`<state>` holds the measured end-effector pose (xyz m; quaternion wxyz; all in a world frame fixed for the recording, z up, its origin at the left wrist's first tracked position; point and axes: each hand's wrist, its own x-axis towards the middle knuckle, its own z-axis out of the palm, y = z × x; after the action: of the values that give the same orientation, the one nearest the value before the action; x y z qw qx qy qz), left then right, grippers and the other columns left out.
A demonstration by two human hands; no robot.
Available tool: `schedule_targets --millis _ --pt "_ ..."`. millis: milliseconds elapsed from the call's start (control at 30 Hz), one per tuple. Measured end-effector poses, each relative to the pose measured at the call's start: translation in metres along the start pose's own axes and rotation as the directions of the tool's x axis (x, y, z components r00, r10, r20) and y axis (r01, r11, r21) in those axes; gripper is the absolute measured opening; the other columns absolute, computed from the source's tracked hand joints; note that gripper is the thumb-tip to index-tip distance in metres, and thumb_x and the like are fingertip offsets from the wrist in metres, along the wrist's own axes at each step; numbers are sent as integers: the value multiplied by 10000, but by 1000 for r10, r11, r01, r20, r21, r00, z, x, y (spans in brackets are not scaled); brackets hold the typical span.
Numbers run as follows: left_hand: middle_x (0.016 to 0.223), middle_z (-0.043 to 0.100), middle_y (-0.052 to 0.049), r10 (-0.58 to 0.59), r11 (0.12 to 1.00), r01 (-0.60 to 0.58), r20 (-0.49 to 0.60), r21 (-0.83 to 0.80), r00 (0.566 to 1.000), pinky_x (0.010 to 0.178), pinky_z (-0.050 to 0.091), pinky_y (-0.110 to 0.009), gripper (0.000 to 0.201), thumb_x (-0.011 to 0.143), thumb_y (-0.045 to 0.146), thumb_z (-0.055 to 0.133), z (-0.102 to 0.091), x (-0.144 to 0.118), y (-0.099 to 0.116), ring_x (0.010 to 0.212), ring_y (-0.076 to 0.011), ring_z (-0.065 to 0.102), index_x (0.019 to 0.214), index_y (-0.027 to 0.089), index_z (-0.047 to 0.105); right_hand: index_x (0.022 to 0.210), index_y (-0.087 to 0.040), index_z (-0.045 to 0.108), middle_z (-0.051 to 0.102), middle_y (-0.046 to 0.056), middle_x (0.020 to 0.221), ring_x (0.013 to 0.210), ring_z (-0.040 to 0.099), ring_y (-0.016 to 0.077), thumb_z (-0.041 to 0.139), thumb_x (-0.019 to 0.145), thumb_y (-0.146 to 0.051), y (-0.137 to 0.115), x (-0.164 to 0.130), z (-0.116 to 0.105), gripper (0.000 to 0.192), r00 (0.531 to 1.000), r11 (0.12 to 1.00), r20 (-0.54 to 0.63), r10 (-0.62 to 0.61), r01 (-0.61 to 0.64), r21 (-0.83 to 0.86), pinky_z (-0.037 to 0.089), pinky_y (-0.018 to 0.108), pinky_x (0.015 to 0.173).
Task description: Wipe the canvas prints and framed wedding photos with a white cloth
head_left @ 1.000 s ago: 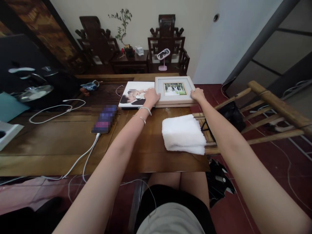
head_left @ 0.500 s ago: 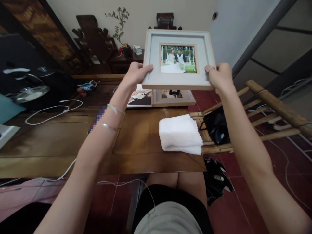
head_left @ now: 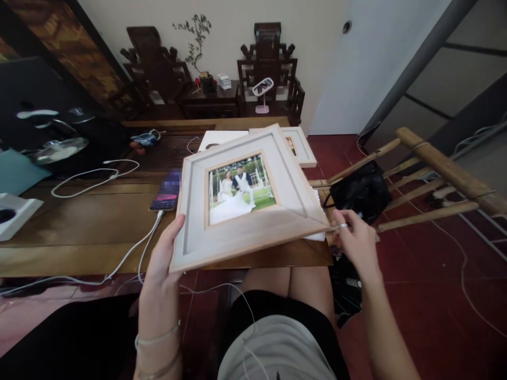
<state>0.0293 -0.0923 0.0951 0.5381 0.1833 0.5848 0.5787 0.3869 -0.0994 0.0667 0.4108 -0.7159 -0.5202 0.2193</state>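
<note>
A light wooden picture frame [head_left: 241, 240] with a photo of two people in its middle is held tilted above the table. My left hand [head_left: 162, 253] grips its lower left edge, thumb on the front and the other fingers beneath. At the opposite corner, my right hand [head_left: 356, 240] is closed with its fingertips at the frame's lower right tip. Mostly hidden under the frame lies a white towel [head_left: 317, 237]; only bits of its edge show. Behind are a second pale frame [head_left: 306, 148] and a white-edged flat item [head_left: 222, 137], both partly covered.
A phone [head_left: 168, 190] with a white cable [head_left: 152, 227] lies left of the frame on the wooden table [head_left: 95, 221]. On the right, a bamboo chair [head_left: 439, 211] bears a black bag [head_left: 360, 192]. A small pink-stand mirror [head_left: 262, 97] stands at the back.
The picture frame has come down and closer to me, turning from level to tilted. It now covers most of the towel. My right hand has shifted to the frame's lower right corner.
</note>
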Motion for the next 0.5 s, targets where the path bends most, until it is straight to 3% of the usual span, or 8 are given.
schedule_targets --millis 133,267,400,500 --pt "896 764 -39 13 999 -13 -4 -34 1000 823 604 -370 436 714 385 735 -29 -14 -19 984 -314 696 1098 184 693 732 -218 572 620 53 611 574 576 221 424 855 -678 -7 -5 19 499 997 974 78 9 10 -228 399 326 593" --pt "896 760 -52 -12 998 9 -54 -55 998 807 601 -356 511 680 391 753 -41 -22 -31 952 -313 705 1121 145 676 712 -221 554 651 121 718 718 586 279 436 844 -650 -19 9 34 465 997 898 71 17 16 -439 372 351 655" --pt "910 756 -58 -21 998 15 -100 -60 995 803 593 -342 486 674 388 755 -49 -22 -40 934 -302 709 1084 139 678 831 -199 569 658 141 800 754 579 282 510 810 -506 -20 13 45 313 999 882 35 -9 24 -470 376 350 672" --pt "914 754 -58 -24 998 17 -106 -62 994 811 583 -330 484 645 396 778 -53 -21 -45 936 -292 707 1040 136 677 765 -226 522 622 86 730 703 547 250 473 788 -440 -19 11 44 221 997 918 65 -50 72 -390 373 338 660"
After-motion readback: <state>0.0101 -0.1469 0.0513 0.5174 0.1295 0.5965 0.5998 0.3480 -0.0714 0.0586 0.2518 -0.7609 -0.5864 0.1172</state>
